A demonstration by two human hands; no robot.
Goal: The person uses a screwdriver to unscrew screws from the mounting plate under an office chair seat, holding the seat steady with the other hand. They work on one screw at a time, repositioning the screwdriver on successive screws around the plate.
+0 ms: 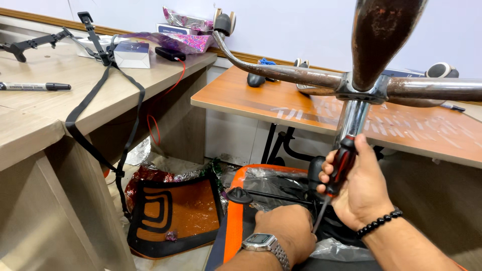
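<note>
My right hand (359, 188), with a black bead bracelet on the wrist, grips a screwdriver (337, 173) with a red and black handle; its shaft points down toward my left hand. My left hand (286, 231), wearing a metal wristwatch, is closed down low over black parts wrapped in clear plastic (281, 183); what it holds is hidden. Just above stands a chrome stem (353, 120) joined to rusty metal arms (296, 74) of an upturned chair base with castor wheels (223, 22).
An orange and black mesh seat back (175, 213) lies on the floor among foil wrapping. A wooden desk (45, 95) at left holds a marker pen (35, 86), a black strap, boxes. An orange-topped table (411, 128) stands behind.
</note>
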